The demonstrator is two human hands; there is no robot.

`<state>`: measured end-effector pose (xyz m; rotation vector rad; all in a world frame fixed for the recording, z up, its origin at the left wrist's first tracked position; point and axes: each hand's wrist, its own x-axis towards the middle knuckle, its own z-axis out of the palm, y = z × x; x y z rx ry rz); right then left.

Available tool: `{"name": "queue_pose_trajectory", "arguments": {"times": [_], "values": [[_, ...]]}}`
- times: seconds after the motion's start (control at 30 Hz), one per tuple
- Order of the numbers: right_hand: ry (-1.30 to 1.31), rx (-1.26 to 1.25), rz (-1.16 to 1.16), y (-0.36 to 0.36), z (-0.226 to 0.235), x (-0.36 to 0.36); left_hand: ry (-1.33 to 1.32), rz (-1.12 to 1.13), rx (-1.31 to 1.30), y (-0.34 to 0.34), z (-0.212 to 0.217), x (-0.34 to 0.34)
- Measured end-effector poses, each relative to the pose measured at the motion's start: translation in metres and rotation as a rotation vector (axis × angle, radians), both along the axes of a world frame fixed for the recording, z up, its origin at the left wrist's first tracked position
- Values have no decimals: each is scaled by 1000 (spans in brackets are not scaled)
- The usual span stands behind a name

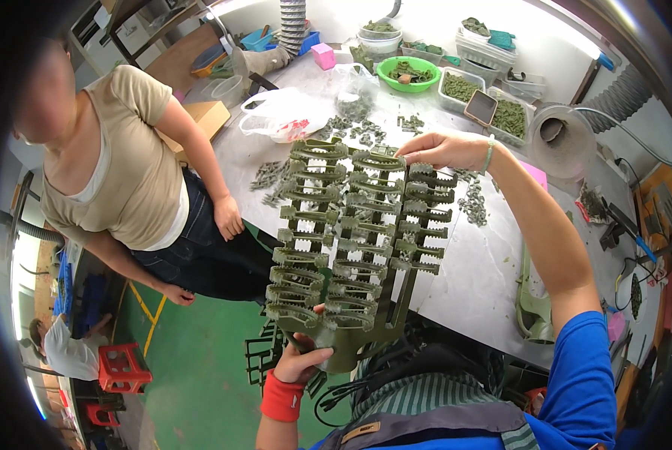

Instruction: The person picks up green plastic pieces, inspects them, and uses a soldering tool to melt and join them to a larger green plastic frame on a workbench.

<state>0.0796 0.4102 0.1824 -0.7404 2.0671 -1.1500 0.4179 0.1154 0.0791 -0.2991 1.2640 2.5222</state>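
A large olive-green plastic moulding frame (pixel 355 240), with several rows of toothed parts on its runners, is held up over the table edge. My left hand (pixel 302 360), with a red wristband, grips its bottom stem. My right hand (pixel 442 151), in a blue sleeve with a green bracelet, pinches a part at the frame's top right corner. More loose green parts (pixel 351 124) lie on the white table (pixel 471 277) beyond the frame.
A person in a beige top stands at the left, one hand (pixel 229 217) on the table edge. A green bowl (pixel 407 73), clear bins of green parts (pixel 510 116), a white plastic bag (pixel 280 112) and a grey hose (pixel 621 97) crowd the far side. A red stool (pixel 122 367) stands on the green floor.
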Motion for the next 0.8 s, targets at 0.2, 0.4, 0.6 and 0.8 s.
{"name": "queue_pose_trajectory", "arguments": {"times": [0.2,0.4,0.6,0.8], "values": [[-6,36,13,-1,8,4,-193,31,-18,-8,-15,11],[61,54,-31,1,4,1,-149,99,-104,11,-6,7],[136,-104,-72,9,2,-3,-2,219,-66,34,7,2],[566,-561,-481,-23,38,56,-25,248,-76,33,-3,1]]}}
